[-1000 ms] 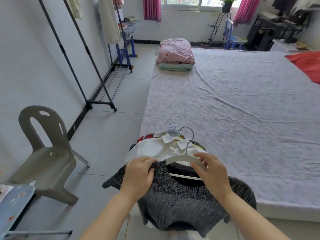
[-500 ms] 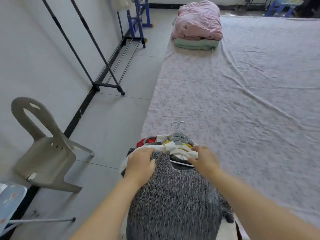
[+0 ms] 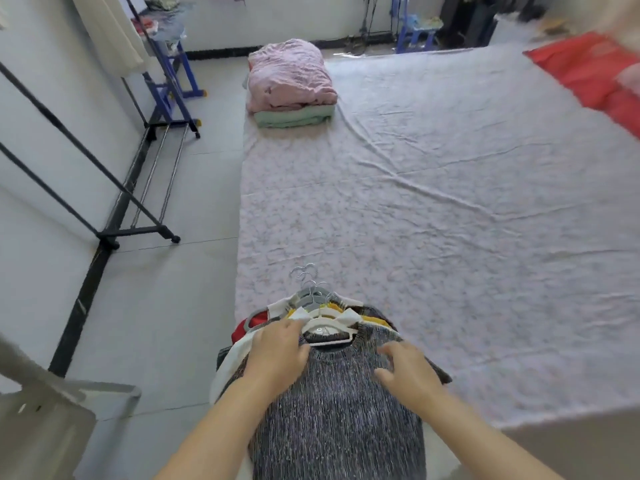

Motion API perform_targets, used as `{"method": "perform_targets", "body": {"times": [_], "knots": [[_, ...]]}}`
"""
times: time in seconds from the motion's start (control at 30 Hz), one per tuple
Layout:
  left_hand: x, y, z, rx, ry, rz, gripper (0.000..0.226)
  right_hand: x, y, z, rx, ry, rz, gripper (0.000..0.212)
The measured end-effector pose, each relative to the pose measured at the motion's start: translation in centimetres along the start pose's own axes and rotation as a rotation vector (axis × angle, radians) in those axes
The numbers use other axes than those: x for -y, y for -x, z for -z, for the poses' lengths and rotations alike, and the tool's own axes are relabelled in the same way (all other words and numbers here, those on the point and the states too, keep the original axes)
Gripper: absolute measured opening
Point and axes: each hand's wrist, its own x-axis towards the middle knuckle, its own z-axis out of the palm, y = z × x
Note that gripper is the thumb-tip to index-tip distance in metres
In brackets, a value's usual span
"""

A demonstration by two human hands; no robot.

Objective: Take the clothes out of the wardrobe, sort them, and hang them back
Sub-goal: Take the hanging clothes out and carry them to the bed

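**Hangered clothes piled at the bed's near left corner**

A grey-and-black marled knit sweater (image 3: 339,410) on a white plastic hanger (image 3: 325,329) is seen topping a stack of hangered garments (image 3: 263,317) at the near left corner of the pale floral-sheeted bed (image 3: 450,202). The left hand (image 3: 280,351) is laid flat on the sweater's left shoulder, fingers straight. The right hand (image 3: 408,372) is held over the right shoulder, fingers spread and loosely bent, nothing grasped. A folded pink quilt (image 3: 291,74) is seen at the far left corner.
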Motion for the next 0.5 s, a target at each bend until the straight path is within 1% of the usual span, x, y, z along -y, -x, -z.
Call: {"method": "perform_targets", "body": {"times": [0.13,0.17,0.23,0.27,0.33,0.4,0.43,0.5], "knots": [[-2.4,-0.2,0.5,0.119,-0.154,-0.240,0.046,-1.0,5.0,0.3,-0.155,-0.056,-0.144,0.045],[-3.2,-0.1,0.5,0.147,-0.200,-0.314,0.046,-1.2,6.6,0.0,-0.191,-0.083,-0.206,0.040],[-5.2,0.5,0.4,0.191,-0.276,-0.456,0.045,-1.9,10.0,-0.5,-0.284,-0.132,-0.297,0.024],[-6.3,0.9,0.1,0.209,-0.306,-0.522,0.045,-2.4,11.9,-1.0,-0.339,-0.145,-0.329,0.021],[-8.9,2.5,-0.6,0.235,-0.363,-0.648,0.046,-3.2,16.4,-2.2,-0.402,-0.180,-0.442,0.026],[-11.8,5.0,-1.8,0.252,-0.422,-0.788,0.047,-4.5,21.8,-4.2,-0.448,-0.199,-0.587,0.039],[-13.3,6.5,-2.6,0.276,-0.439,-0.866,0.047,-5.1,24.6,-5.3,-0.462,-0.212,-0.664,0.044],[-16.7,10.1,-4.4,0.350,-0.479,-1.043,0.047,-6.4,30.5,-8.2,-0.522,-0.260,-0.811,0.048]]}}
